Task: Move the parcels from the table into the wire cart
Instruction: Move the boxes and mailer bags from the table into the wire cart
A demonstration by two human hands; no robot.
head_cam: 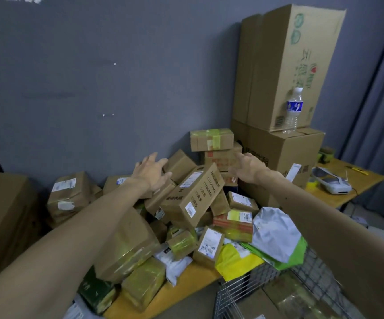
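Bare forearms are stretched forward from the lower corners of the view. Beneath the right one the wire cart (pixel 253 280) is seen at the bottom edge, set close against the table (pixel 186 284); some blurred packages lie inside it. The parcels (pixel 131 246) are heaped on the table against the wall (pixel 94 77): brown boxes, many wrapped in yellowish tape, with a yellow mailer (pixel 234 261) and a grey and green mailer (pixel 276 236) overhanging the cart's rim.

A long carton (pixel 193 196) with printed text is tilted on top of the heap. The left hand (pixel 150 173) is held at its far left end with the fingers spread apart and nothing gripped; whether a box is touched cannot be told. The right hand (pixel 247 168) is raised beyond the carton's right end, blurred, its fingers loosely apart and empty.

Behind the heap a small taped box (pixel 211 139) is stacked on another. To the right a large box (pixel 285 150) carries a tall carton (pixel 287 65) and an upright water bottle (pixel 293 110). Further right a white device (pixel 333 184) is laid on a side table (pixel 368 179).
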